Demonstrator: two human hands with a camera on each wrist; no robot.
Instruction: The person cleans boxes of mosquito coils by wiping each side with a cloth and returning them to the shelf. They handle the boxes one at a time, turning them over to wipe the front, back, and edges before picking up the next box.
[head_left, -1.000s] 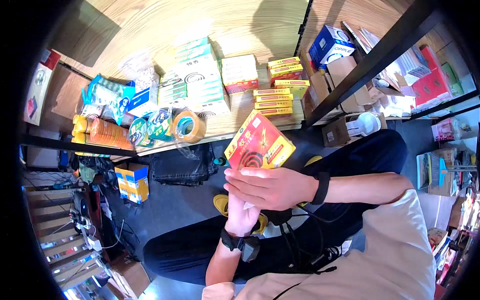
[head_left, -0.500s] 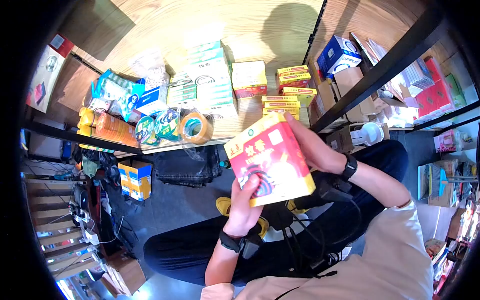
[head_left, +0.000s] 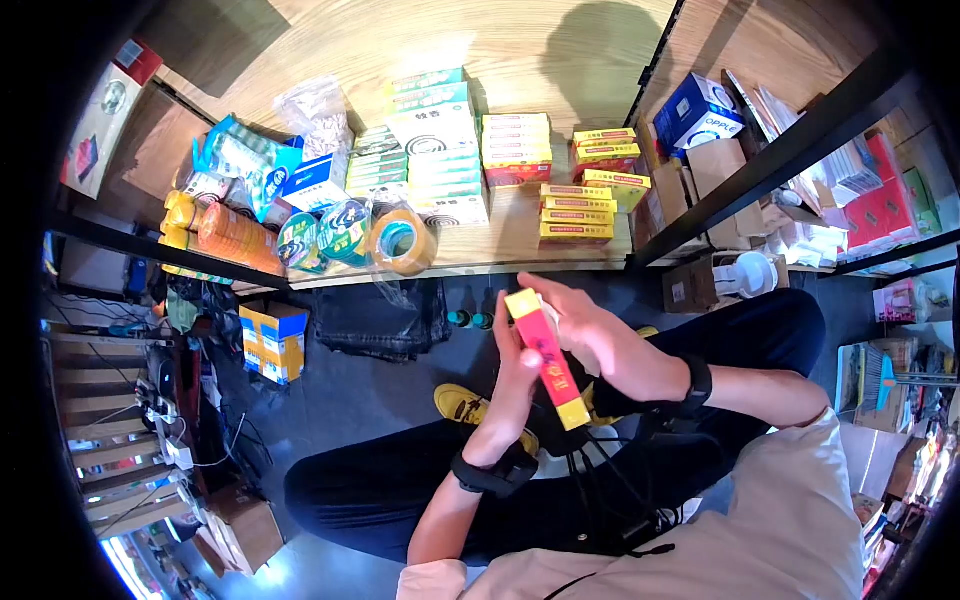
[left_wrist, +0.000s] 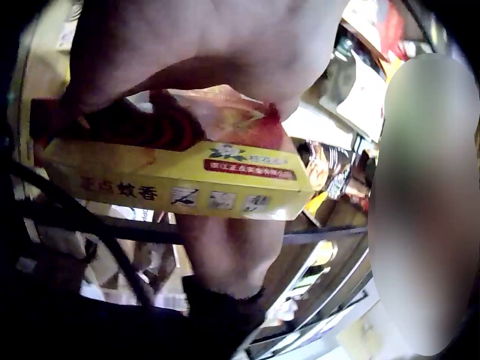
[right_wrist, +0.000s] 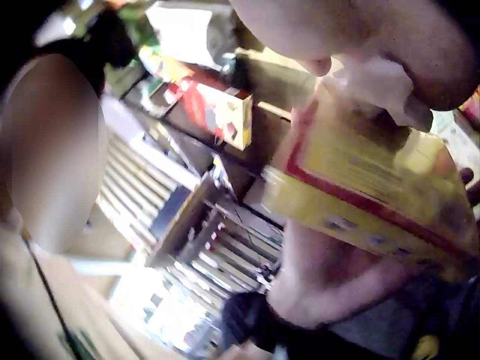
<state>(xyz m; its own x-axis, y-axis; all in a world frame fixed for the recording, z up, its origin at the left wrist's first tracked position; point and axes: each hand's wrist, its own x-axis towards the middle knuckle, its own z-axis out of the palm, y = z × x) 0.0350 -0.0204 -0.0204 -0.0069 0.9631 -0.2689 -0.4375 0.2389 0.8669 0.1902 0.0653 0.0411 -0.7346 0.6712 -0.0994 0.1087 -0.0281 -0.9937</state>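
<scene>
In the head view a red and yellow box (head_left: 546, 358) is tilted, its narrow side up, between the two hands above the lap. The left hand (head_left: 508, 395) grips it from the left, thumb on the narrow side. From the right, the right hand (head_left: 620, 350) lies along the box's other face. The right wrist view has a crumpled white tissue (right_wrist: 382, 86) pinched in the right hand (right_wrist: 360, 34), against the yellow face of the box (right_wrist: 360, 165). In the left wrist view the left hand (left_wrist: 217, 49) covers part of the box's printed face (left_wrist: 180, 184).
Stacked green-white boxes (head_left: 435, 130), yellow-red boxes (head_left: 577, 215), a tape roll (head_left: 402, 242) and orange discs (head_left: 235, 238) stand on the wooden shelf (head_left: 510, 250). A black post (head_left: 760, 160) rises at the right. A blue and yellow carton (head_left: 272, 342) stands on the floor.
The box came out from behind the overlapping hands, showed its broad face, then turned narrow side up. The right hand moved from over the left hand to the box's right side.
</scene>
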